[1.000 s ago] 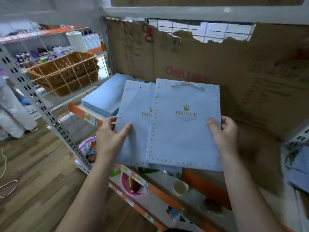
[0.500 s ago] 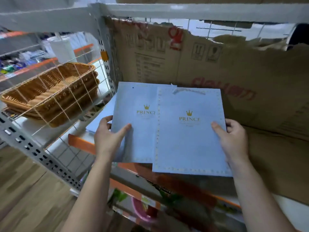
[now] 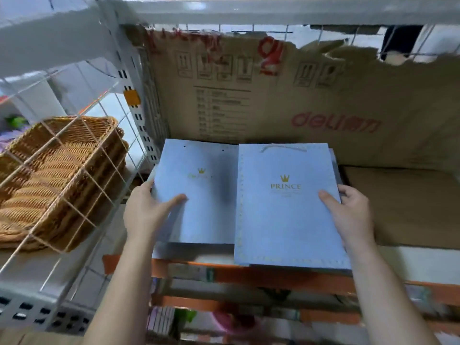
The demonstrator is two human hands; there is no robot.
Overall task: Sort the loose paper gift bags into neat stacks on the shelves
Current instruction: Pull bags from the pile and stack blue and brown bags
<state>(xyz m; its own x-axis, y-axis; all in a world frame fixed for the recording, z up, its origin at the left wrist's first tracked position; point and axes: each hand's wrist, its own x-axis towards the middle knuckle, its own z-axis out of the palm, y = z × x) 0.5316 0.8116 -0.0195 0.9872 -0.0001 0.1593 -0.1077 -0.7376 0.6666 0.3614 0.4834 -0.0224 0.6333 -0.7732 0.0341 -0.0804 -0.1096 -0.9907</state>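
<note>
Two flat, pale-blue paper gift bags lie side by side on the shelf (image 3: 418,260).
The right bag (image 3: 286,220) lies face up, with a gold crown, "PRINCE", a dotted gold border and a white cord handle at its far end. Its near edge overhangs the shelf front and its left edge overlaps the left bag (image 3: 199,202), which bears the same crown, blurred.

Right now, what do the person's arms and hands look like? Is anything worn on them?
Both forearms are bare as far as the bottom edge of the picture; no sleeves show. The left hand and the right hand wear no gloves, and no watch, bracelet or ring is visible.
</note>
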